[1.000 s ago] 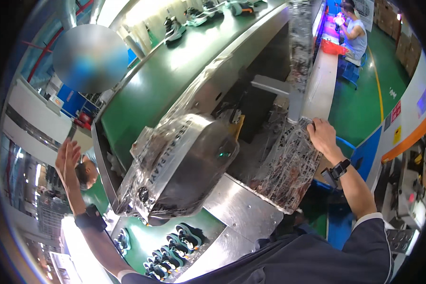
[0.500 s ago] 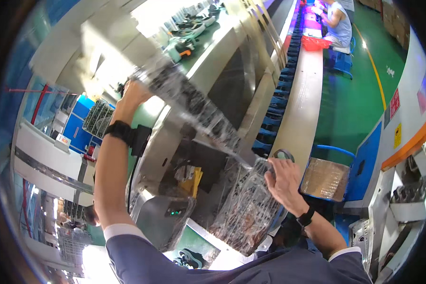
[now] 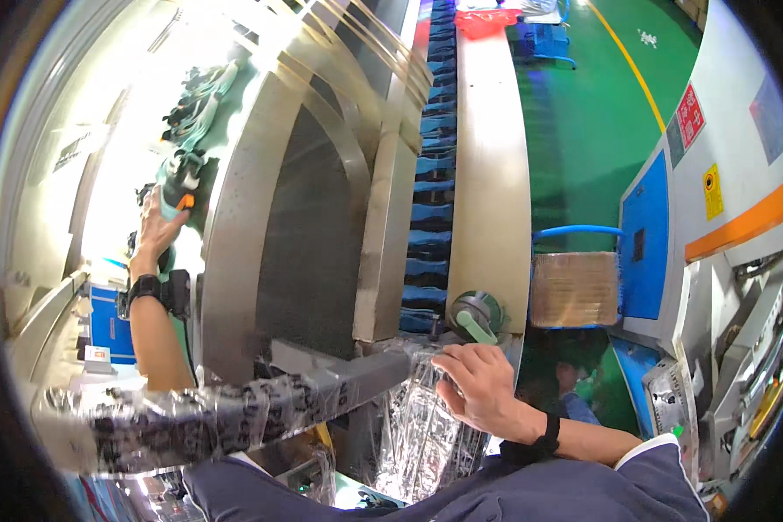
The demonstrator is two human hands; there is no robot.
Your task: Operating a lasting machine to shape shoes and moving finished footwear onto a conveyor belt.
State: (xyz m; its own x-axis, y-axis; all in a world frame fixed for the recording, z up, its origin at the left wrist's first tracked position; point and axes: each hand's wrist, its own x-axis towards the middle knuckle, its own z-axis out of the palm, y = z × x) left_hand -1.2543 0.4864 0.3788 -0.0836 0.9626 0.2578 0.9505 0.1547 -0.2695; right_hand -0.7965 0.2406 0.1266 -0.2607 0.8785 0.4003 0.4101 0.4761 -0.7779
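My left hand point(image 3: 158, 228) reaches into the brightly lit machine at the left, its thumb and fingers around the near end of a light-green and black shoe point(image 3: 183, 174) with an orange part. My right hand point(image 3: 485, 390) lies on top of a plastic-wrapped block point(image 3: 422, 426), fingers close together and slightly bent over its edge. From that block a grey bar point(image 3: 244, 418), wound in clear film with black print, runs left across my left upper arm. A green and grey round device point(image 3: 476, 317) sits just beyond my right hand.
More shoes point(image 3: 198, 100) stand in a row deeper in the machine. A conveyor point(image 3: 433, 191) carries several dark and blue pieces, with a pale ledge point(image 3: 491, 157) along it. A blue-framed cart holds a carton point(image 3: 574, 287) on the right, near a white and blue cabinet point(image 3: 648, 244).
My left hand has left the wrapped bar's far end and moved to the shoe. The bar has swung down toward me. My right hand stays on the wrapped block, and the view has turned.
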